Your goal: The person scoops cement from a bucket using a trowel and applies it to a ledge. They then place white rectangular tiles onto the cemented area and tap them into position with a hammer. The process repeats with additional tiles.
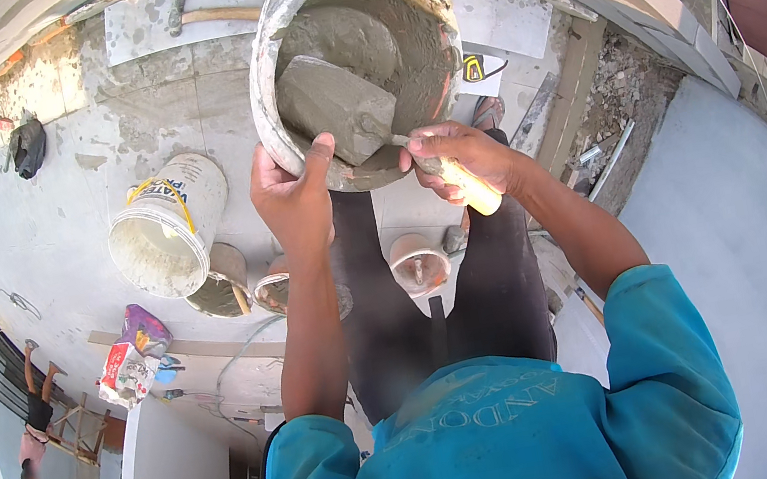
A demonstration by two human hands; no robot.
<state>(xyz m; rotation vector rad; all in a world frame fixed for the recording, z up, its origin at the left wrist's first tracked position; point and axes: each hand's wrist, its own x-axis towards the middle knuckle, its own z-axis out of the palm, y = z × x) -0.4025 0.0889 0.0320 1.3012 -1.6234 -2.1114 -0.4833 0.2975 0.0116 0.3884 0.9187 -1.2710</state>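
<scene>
My left hand (pixel 296 188) grips the near left rim of a white bucket (pixel 269 86), thumb on the rim and the other fingers partly hidden behind the wall. Wet grey mortar (pixel 339 34) coats the inside of the bucket and lies in a mound within it. In my right hand (pixel 470 160) is the yellow-ended handle of a trowel (pixel 336 105). The trowel's broad blade, smeared with mortar, rests inside the bucket near its left side. Both hands are closed, and the bucket's mouth faces me.
A white bucket (pixel 142 249) lies tipped at the left. Smaller mortar pails (pixel 417 259) stand lower down, one between my legs. A hammer (pixel 209 15) lies behind the bucket, and a yellow tape measure (pixel 474 69) sits at its right. Rubble (pixel 619 99) lines the right wall. Another person (pixel 36 419) is far left.
</scene>
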